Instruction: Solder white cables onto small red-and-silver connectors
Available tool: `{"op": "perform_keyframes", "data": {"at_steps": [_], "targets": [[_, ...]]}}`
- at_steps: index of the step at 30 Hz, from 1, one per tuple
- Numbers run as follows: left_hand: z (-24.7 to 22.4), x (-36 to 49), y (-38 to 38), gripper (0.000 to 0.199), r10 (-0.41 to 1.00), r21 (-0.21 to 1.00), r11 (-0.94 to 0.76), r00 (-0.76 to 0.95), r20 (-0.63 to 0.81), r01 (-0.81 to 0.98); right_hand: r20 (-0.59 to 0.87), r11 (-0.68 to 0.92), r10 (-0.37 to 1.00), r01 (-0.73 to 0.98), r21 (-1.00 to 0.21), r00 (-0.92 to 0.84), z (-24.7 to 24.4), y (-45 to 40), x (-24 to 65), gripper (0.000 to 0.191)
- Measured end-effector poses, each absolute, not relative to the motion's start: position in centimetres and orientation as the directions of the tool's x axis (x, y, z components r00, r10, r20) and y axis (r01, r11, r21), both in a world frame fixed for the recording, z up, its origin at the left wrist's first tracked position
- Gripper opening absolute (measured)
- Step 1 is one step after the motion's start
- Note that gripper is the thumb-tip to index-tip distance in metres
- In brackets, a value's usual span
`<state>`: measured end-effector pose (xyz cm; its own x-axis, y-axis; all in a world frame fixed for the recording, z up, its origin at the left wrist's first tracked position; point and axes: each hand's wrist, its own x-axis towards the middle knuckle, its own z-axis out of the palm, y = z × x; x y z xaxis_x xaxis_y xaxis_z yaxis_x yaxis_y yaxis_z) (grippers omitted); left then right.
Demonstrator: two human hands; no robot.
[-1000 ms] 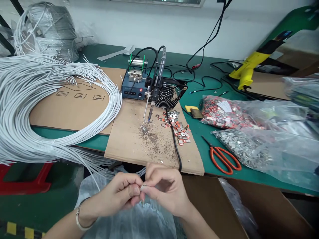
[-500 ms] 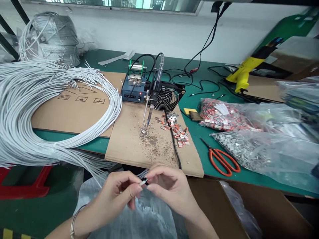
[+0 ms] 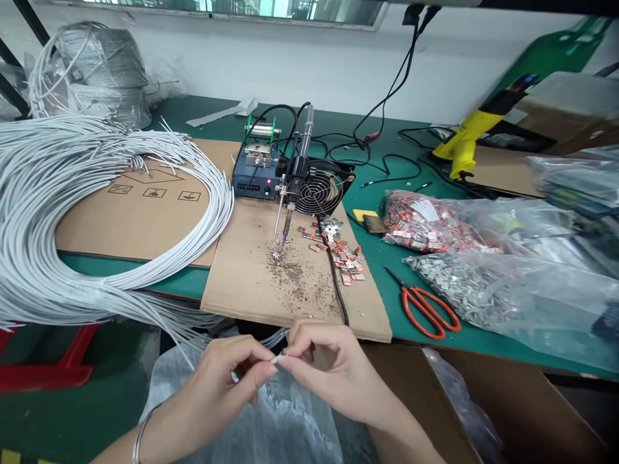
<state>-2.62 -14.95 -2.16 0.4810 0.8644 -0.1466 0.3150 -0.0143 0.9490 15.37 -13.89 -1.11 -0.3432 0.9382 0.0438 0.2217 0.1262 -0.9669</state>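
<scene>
My left hand (image 3: 220,377) pinches a white cable (image 3: 276,359) close to its end, thumb against forefinger. Closed on the tip of that same cable is my right hand (image 3: 333,367), whose fingertips hide the very end. Both hands meet in front of the cardboard edge, above a grey cloth-like covering (image 3: 300,425) on the lap. Beyond them a soldering iron (image 3: 300,161) stands in a holder, its tip pointing down at the cardboard (image 3: 251,283). Small metal pieces with orange parts (image 3: 348,258) lie to the right of it.
A large coil of white cables (image 3: 29,238) fills the left side. Behind the cardboard are a blue soldering station (image 3: 256,183) and a black fan (image 3: 319,190). Orange-handled scissors (image 3: 425,309) and bags of small parts (image 3: 464,290) lie right. An open carton (image 3: 411,393) sits below.
My right fingertips have closed over the cable's tip, covering the dark end that showed between the hands before. The whole view has shifted slightly.
</scene>
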Motion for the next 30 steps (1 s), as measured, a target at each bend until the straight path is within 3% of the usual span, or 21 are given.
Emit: {"op": "perform_keyframes", "data": {"at_steps": [5,8,12,14,17,24,27,30], "targets": [[-3.3,-1.4,-15.4,0.029,0.894,0.968,0.250,0.391,-0.217,-0.034,0.200,0.196,0.976,-0.047,-0.979,-0.089,-3.0,-14.5,13.2,0.018],[-3.8,-0.7,-15.8,0.035,0.861,0.896,0.387,0.432,-0.267,-0.218,0.170,0.165,0.985,-0.261,-0.951,0.004,-3.4,-14.4,12.7,0.017],[-3.8,-0.8,-16.2,0.036,0.850,0.836,0.456,0.427,-0.308,-0.306,0.081,0.108,0.994,-0.476,-0.873,0.077,-2.8,-13.6,14.5,0.023],[-3.6,-1.0,-16.2,0.036,0.851,0.834,0.462,0.416,-0.320,-0.303,0.063,0.074,0.997,-0.415,-0.907,0.039,-2.4,-13.5,15.4,0.021],[-3.4,-1.2,-16.0,0.036,0.850,0.849,0.451,0.422,-0.314,-0.275,0.025,0.008,0.988,-0.109,-0.994,-0.153,-2.2,-13.9,15.5,0.008],[-3.5,-1.5,-16.3,0.040,0.880,0.938,0.335,0.385,-0.276,-0.093,-0.007,0.062,0.953,0.214,-0.975,-0.304,-0.8,-14.1,14.8,0.005],[-3.5,-1.4,-16.3,0.040,0.886,0.947,0.310,0.387,-0.255,-0.085,0.021,0.090,0.947,0.201,-0.976,-0.320,-1.0,-14.3,14.7,0.009],[-3.5,-1.1,-16.2,0.040,0.876,0.920,0.359,0.395,-0.276,-0.154,0.129,0.144,0.972,0.064,-0.987,-0.197,-2.2,-14.9,13.7,0.015]]}}
